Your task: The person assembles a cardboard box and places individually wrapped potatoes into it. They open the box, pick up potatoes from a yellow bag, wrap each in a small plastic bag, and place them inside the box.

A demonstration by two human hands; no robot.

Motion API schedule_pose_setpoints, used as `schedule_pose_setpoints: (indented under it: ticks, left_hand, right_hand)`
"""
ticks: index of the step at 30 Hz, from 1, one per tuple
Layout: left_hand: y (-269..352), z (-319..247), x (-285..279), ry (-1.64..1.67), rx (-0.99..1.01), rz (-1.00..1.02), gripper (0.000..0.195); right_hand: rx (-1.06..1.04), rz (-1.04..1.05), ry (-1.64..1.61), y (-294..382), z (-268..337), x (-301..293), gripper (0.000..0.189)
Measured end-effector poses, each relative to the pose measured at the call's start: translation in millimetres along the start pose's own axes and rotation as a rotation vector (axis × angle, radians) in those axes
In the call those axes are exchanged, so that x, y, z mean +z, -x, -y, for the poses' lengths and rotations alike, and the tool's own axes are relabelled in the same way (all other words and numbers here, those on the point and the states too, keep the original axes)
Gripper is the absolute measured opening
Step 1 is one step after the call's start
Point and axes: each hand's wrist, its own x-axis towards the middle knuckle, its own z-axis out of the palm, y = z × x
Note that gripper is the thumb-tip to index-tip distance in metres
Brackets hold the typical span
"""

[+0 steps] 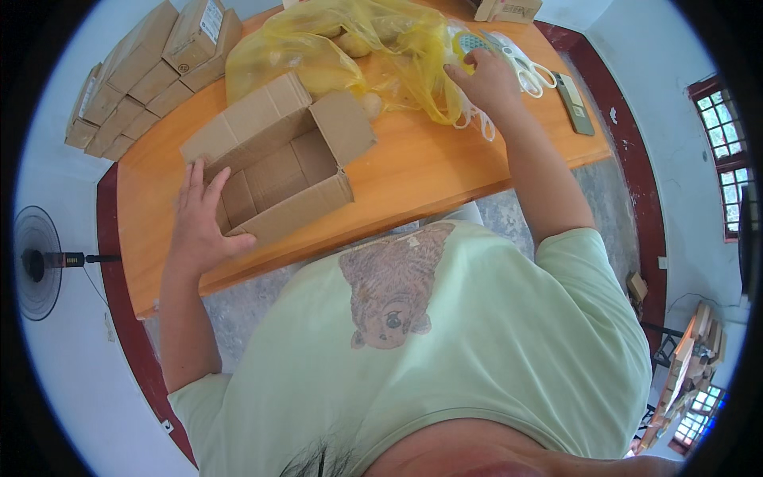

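An empty cardboard box (pixel 280 173) with raised flaps stands on the wooden table in front of me. My left hand (pixel 205 220) spans its left end, fingers at the far corner and thumb at the near one. My right hand (pixel 486 80) is over the table's right part, thumb and fingers apart. Close to its fingertips lies a roll of tape (pixel 468 43) with a teal-patterned core; whether they touch it is unclear. White-handled scissors (pixel 527 71) lie just right of that hand. A large yellow plastic bag (pixel 298 53) spreads behind the box, with round, pale brown items (pixel 353 45) in it.
Several closed cardboard boxes (pixel 143 77) are stacked at the table's far left. A phone (pixel 573 104) lies near the right edge, and another carton (pixel 509 10) sits at the far right. A fan (pixel 39 262) stands left of the table (pixel 411 161).
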Motion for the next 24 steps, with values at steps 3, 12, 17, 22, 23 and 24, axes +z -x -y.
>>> schedule_pose_setpoints:
  ticks: [3, 12, 17, 22, 23, 24]
  left_hand:
    - [2.9, -1.2, -1.2, 0.001, -0.019, -0.001, 0.100]
    - [2.6, -47.0, -20.1, -0.015, 0.095, -0.054, 0.089]
    - [-9.0, -94.5, -27.8, 0.376, 0.253, -0.148, 0.070]
    - [-37.3, -133.7, -13.9, 0.759, 0.327, -0.155, 0.054]
    - [-42.1, -138.7, -11.7, 0.831, 0.329, -0.151, 0.051]
    - [-44.2, -144.2, -12.6, 0.884, 0.278, -0.103, 0.051]
  right_hand:
    - [0.072, 0.045, -0.152, 0.2, 4.3, 1.4, 0.039]
    - [0.112, 0.024, -0.950, -1.4, 22.3, -37.4, 0.024]
    - [0.050, 0.113, -1.075, 27.4, 40.3, -64.9, 0.020]
    - [-0.166, 0.155, -0.912, 70.5, 51.3, -70.1, 0.013]
    - [-0.291, 0.132, -0.902, 76.1, 48.5, -66.7, 0.012]
    - [-0.364, 0.133, -0.942, 81.7, 47.5, -66.9, 0.010]
